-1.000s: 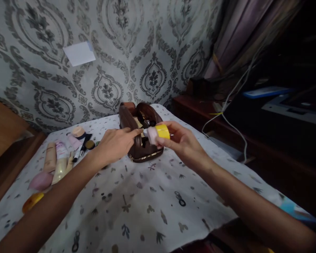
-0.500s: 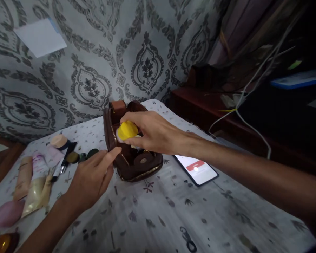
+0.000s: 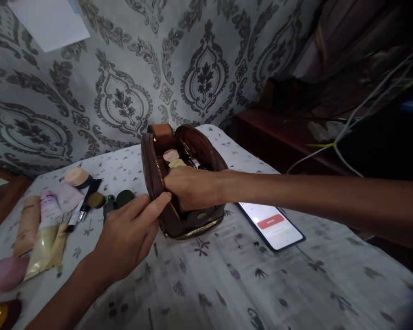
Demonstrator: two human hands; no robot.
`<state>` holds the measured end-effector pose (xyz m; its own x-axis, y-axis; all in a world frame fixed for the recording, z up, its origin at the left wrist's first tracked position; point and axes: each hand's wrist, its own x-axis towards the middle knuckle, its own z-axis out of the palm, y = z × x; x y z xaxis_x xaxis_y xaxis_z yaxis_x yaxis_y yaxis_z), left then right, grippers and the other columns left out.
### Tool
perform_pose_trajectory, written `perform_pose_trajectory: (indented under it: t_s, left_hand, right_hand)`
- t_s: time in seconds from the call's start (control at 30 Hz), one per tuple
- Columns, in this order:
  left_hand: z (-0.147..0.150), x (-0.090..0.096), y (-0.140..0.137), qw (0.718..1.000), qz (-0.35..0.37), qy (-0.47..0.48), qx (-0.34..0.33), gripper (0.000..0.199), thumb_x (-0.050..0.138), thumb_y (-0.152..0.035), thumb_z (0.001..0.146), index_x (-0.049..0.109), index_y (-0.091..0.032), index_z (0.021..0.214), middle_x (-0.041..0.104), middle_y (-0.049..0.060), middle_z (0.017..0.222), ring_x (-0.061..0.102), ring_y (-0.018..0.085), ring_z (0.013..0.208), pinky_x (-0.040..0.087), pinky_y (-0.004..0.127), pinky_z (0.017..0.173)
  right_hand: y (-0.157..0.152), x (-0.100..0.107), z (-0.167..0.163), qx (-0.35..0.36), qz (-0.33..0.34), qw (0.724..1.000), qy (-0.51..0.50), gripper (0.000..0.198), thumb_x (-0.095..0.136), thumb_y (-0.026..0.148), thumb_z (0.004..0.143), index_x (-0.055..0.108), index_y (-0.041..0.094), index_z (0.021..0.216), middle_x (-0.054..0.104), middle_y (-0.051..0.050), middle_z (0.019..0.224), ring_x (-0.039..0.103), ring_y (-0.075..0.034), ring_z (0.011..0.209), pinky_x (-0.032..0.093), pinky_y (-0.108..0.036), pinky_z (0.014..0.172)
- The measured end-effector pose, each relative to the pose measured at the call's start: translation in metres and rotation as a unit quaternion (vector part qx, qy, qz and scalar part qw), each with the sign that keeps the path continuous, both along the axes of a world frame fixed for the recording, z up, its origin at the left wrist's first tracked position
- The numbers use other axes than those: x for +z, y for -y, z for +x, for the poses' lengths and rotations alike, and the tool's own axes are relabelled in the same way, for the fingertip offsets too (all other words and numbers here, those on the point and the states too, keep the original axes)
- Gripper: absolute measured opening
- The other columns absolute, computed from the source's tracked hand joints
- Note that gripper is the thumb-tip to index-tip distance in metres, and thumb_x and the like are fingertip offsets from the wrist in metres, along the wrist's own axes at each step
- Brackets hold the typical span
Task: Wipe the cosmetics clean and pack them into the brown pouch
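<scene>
A brown zip-up cosmetic bag [image 3: 151, 160] stands unzipped on the printed sheet. My right hand [image 3: 196, 185] reaches down into it; its fingers are hidden behind the bag's front side, so what they hold does not show. Past that hand, a pinkish round item [image 3: 170, 156], a pale yellow item [image 3: 177, 163] and some small shiny pieces lie inside. My left hand [image 3: 129, 236] grips the bag's near left edge, its index finger stretched over the zip and the other fingers curled.
Left of the bag lie several cosmetics: a beige tube [image 3: 27, 224], a cream tube [image 3: 41, 250], a round jar [image 3: 77, 176] and a dark green round lid [image 3: 125, 198]. A lit phone [image 3: 271, 224] lies to the right. White cables [image 3: 347, 119] hang at the far right.
My right hand has gone lower into the bag, and the bright yellow lidded container it held has dropped from sight. My left hand stays at the bag's edge. The view has shifted slightly.
</scene>
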<state>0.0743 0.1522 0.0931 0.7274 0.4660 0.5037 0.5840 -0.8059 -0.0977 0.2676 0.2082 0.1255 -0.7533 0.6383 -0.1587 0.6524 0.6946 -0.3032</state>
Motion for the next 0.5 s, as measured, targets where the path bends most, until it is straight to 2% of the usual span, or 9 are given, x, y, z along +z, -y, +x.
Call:
perform_pose_trajectory:
  t_s: [0.2,0.33,0.5]
  left_hand:
    - [-0.0019,-0.0020,0.0006,1.000,-0.006,-0.008,0.003,0.036,0.037,-0.011,0.095,0.047,-0.013,0.129,0.052,0.001,0.079,0.052,0.014,0.063,0.038,0.023,0.053]
    - [-0.0020,-0.0031,0.0009,1.000,-0.010,-0.009,0.007,0.036,0.036,-0.013,0.096,0.045,-0.015,0.131,0.052,0.001,0.079,0.052,0.013,0.063,0.039,0.022,0.054]
    - [-0.0021,-0.0029,0.0008,1.000,-0.016,-0.012,0.012,0.036,0.035,-0.015,0.097,0.045,-0.015,0.131,0.052,0.001,0.079,0.052,0.013,0.063,0.041,0.021,0.053]
  right_hand:
    - [0.0019,-0.0074,-0.0069,0.057,0.016,0.992,0.112,0.015,0.058,0.009,0.077,0.070,0.009,0.087,0.070,-0.011,0.083,0.065,-0.024,0.084,0.045,-0.034,0.075]
    - [0.0033,-0.0027,-0.0099,0.066,0.018,0.988,0.142,0.014,0.059,0.012,0.081,0.071,0.009,0.086,0.071,-0.011,0.084,0.066,-0.024,0.085,0.046,-0.034,0.076]
    - [0.0020,0.0003,-0.0115,0.064,0.014,0.987,0.147,0.013,0.064,0.012,0.078,0.072,0.009,0.088,0.072,-0.011,0.090,0.066,-0.024,0.087,0.046,-0.034,0.078]
